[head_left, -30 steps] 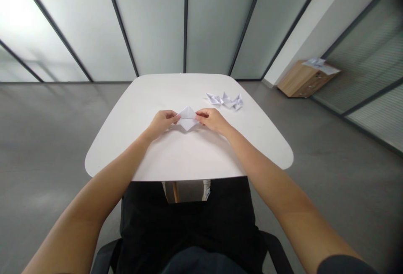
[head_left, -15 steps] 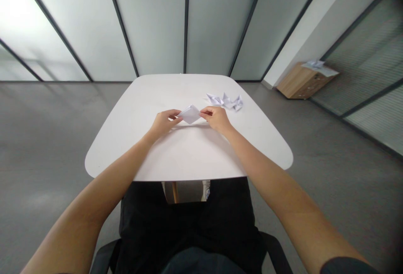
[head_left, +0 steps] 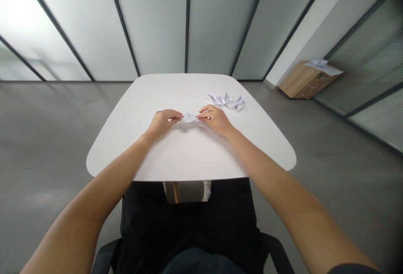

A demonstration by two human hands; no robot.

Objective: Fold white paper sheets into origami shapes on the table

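A small piece of folded white paper (head_left: pixel 189 118) is held between my two hands, just over the white table (head_left: pixel 189 156). It looks like a flattened diamond with a crease or slit near its middle. My left hand (head_left: pixel 166 120) pinches its left corner between thumb and fingers. On the opposite corner, my right hand (head_left: pixel 216 118) pinches with thumb and index finger, the other fingers curled loosely. Beyond my right hand lie several folded white paper figures (head_left: pixel 227 101) with pointed tips, close together.
The table has rounded corners, and its near edge is right above my lap. At the far right a wooden cabinet (head_left: pixel 305 80) stands on the grey floor with papers on top. Frosted glass panels (head_left: pixel 157 22) rise behind the table.
The folded paper went from a taller, tilted diamond to a flatter, wider one, lower between my hands. My right hand shifted slightly left; both hands keep their hold.
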